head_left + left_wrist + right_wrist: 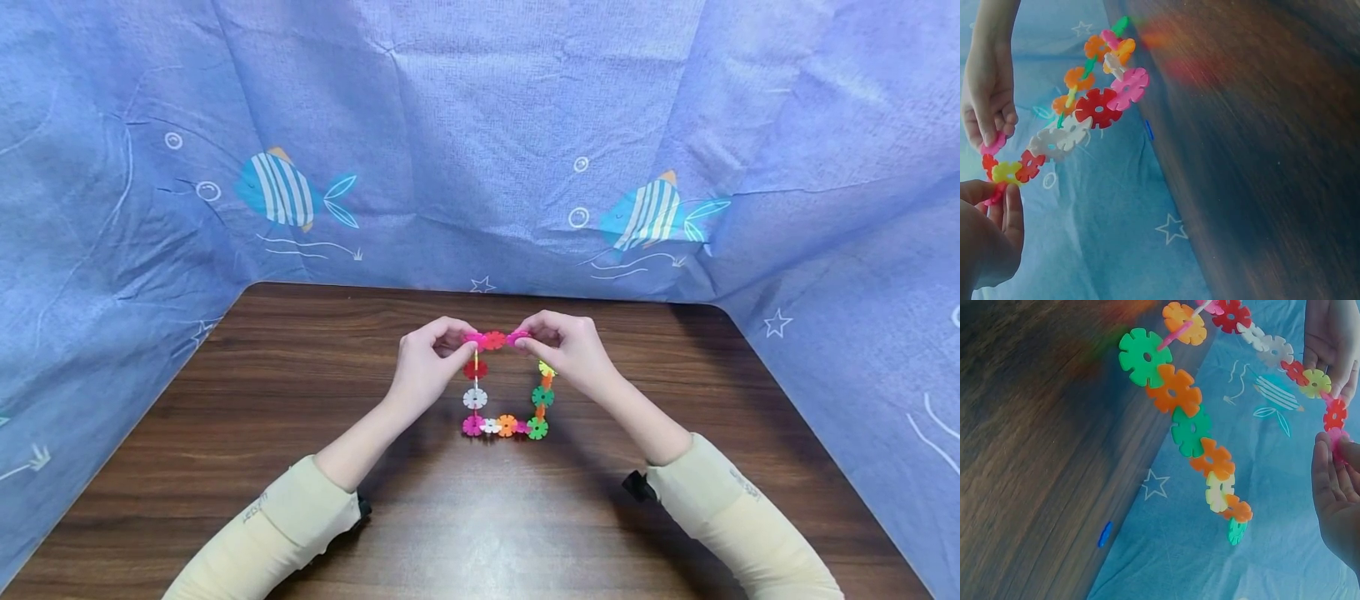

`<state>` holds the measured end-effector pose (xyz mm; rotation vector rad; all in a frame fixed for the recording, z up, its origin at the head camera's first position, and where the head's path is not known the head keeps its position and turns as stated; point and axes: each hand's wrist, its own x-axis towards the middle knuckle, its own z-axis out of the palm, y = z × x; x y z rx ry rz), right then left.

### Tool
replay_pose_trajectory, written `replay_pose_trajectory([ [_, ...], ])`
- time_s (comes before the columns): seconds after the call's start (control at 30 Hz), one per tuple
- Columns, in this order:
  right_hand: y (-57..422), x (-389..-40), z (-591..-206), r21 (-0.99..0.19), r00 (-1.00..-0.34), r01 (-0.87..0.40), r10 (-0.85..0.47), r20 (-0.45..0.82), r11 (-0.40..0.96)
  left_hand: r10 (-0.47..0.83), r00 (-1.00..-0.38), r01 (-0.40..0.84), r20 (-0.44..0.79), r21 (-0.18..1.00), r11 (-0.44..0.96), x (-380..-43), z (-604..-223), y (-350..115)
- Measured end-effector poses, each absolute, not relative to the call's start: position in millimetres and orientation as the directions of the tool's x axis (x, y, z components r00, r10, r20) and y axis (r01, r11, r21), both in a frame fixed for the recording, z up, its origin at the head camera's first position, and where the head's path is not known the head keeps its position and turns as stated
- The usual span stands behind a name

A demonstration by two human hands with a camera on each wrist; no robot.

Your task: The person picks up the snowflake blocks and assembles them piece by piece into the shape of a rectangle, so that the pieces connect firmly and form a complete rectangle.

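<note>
A chain of slotted plastic flower-shaped discs hangs in a squarish loop over the table, with a white disc [475, 398] on its left side and a green disc [537, 428] at its lower right corner. My left hand [426, 360] pinches a pink disc [995, 195] at the upper left corner. With thumb and fingers, my right hand [567, 348] pinches another pink disc [1337, 442]; a red disc [494, 340] links the two. Below the right hand, the chain's other end finishes in a small green disc [1236, 532], apart from that hand in the right wrist view.
The dark wood-grain table [300, 400] lies beneath both forearms. A blue cloth [480, 167] printed with fish and stars encloses its back and sides. Near the table's edge shows a small blue object [1105, 534], its kind unclear.
</note>
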<state>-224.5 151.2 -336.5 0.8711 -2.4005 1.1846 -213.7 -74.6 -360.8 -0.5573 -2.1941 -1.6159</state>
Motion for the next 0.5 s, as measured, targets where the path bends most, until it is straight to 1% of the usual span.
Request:
replay_pose_trajectory([
  [0.3, 149.1, -225.4, -336.9, -0.539, -0.735, -0.674, -0.386, 0.557, 0.506, 0.116, -0.857, 0.514, 0.502, 0.818, 0.257, -212.3, -360.6, -75.4],
  [0.5, 146.8, -224.3, -338.4, -0.531, -0.735, -0.675, -0.4, 0.548, 0.513, 0.132, -0.856, 0.517, 0.501, 0.817, 0.256, -212.6, -361.1, -75.7],
])
